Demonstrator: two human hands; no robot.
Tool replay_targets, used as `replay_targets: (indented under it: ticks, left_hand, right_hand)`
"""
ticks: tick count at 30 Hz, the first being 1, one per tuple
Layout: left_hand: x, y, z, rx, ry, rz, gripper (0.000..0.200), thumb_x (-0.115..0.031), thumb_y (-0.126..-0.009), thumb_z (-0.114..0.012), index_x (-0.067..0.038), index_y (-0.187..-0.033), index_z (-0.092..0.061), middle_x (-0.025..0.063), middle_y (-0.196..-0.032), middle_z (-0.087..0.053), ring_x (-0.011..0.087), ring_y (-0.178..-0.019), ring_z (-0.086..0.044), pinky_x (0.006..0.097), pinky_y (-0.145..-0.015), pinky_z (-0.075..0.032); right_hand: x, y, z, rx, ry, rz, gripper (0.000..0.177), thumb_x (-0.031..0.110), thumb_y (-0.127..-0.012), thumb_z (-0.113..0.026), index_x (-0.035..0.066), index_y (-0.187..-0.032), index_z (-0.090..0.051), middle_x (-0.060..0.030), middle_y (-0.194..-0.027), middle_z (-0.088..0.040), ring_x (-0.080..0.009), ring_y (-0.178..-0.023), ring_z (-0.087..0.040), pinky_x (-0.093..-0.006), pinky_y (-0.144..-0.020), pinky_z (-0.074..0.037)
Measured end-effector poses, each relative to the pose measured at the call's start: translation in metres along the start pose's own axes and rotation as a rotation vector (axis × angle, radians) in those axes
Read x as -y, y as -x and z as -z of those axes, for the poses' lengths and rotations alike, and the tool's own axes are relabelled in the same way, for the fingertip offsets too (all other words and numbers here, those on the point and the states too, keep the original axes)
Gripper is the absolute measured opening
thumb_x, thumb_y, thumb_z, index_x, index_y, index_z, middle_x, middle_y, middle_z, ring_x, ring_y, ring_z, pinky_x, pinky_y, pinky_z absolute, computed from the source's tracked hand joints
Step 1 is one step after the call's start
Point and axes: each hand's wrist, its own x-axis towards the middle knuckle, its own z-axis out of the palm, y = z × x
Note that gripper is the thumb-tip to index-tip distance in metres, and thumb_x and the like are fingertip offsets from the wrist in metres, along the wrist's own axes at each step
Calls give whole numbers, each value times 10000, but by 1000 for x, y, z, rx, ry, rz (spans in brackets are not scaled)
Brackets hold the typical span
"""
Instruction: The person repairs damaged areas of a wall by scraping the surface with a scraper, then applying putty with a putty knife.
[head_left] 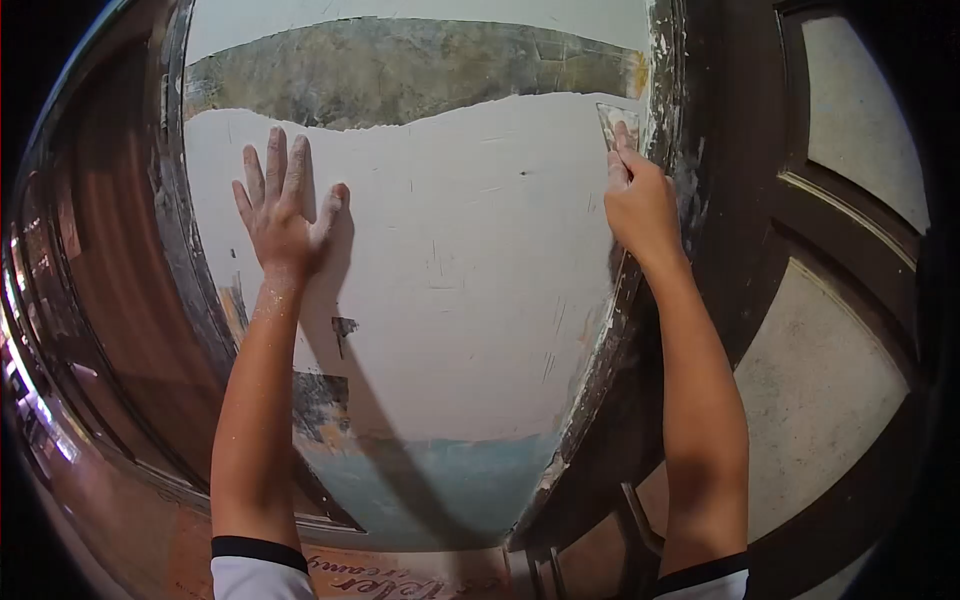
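The right hand [640,205] is clenched around a small flat metal putty knife [611,120]. The blade sits at the upper right corner of the white-skimmed wall panel [450,270], just beside the dark wooden door frame [712,200]. The left hand [283,215] lies released, its fingers spread flat on the white coat. Smoothing this edge well likely calls for a shallow blade angle, even pressure, and strokes running away from the frame toward the bare grey-brown strip [400,70] above.
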Motion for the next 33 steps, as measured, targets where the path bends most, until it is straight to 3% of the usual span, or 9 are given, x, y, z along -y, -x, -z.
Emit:
replay_targets:
  ticks: [4,5,9,12,15,19,22,26,33]
  left_hand:
    - [1,1,0,-8,12,-5,716,-516,-967,-617,-223,-1597,-443,22,-1721,-290,386,-1596,-168,639,-1249,-91]
    - [-1,0,0,-22,6,-2,712,-520,-971,-615,-226,-1597,-443,23,-1719,-295,390,-1593,-176,642,-1248,-98]
    - [1,1,-3,-28,17,12,739,-585,-933,-636,-244,-1571,-487,13,-1708,-322,381,-1590,-195,636,-1251,-108]
    - [-1,1,-1,-26,2,26,728,-583,-937,-630,-250,-1569,-489,13,-1706,-328,380,-1589,-198,637,-1250,-110]
    - [3,2,-2,-28,24,22,713,-561,-939,-640,-252,-1565,-495,12,-1699,-343,378,-1586,-210,636,-1249,-116]
    - [0,2,-1,-59,43,11,671,-472,-966,-641,-250,-1577,-475,3,-1695,-351,370,-1582,-229,626,-1253,-108]
    - [0,2,0,-58,59,14,655,-465,-969,-636,-247,-1569,-488,3,-1692,-360,374,-1579,-237,626,-1251,-114]
    - [0,2,2,-66,91,12,636,-433,-965,-653,-237,-1554,-511,4,-1682,-379,372,-1577,-245,621,-1248,-124]
    - [7,5,-5,-72,68,20,650,-489,-930,-669,-254,-1525,-551,7,-1672,-398,372,-1566,-275,643,-1227,-175]
  right_hand:
    - [3,-3,4,35,-4,-53,258,198,-1008,-552,-1,-1065,-706,-305,-975,-695,-533,-928,-644,-553,-804,-514]
    - [5,-6,10,154,85,-137,424,255,-1049,-540,137,-1453,-596,-246,-1253,-683,-442,-1140,-664,-409,-970,-518]
    - [-1,-6,8,138,49,-122,427,255,-1048,-544,133,-1454,-594,-248,-1271,-675,-435,-1150,-665,-408,-976,-516]
    - [-3,-10,5,57,10,-17,294,198,-1019,-539,11,-1151,-723,-168,-1316,-665,-462,-954,-686,-476,-838,-542]
    - [5,-11,5,54,40,-79,327,201,-1024,-535,24,-1241,-702,-124,-1389,-626,-437,-1024,-684,-451,-884,-544]
    - [-4,-9,3,54,12,12,413,222,-1033,-535,100,-1418,-618,-242,-1211,-691,-464,-1083,-659,-455,-918,-536]
    - [11,-5,9,110,86,-140,415,264,-1042,-548,95,-1414,-620,-223,-1299,-677,-394,-1159,-680,-375,-972,-512]
    - [2,-5,3,37,74,-14,390,234,-1030,-546,114,-1389,-640,-298,-1092,-687,-485,-1013,-667,-483,-870,-529]
    - [2,-7,7,55,88,-26,374,255,-1031,-554,123,-1362,-665,-286,-1114,-697,-478,-1010,-677,-461,-871,-537]
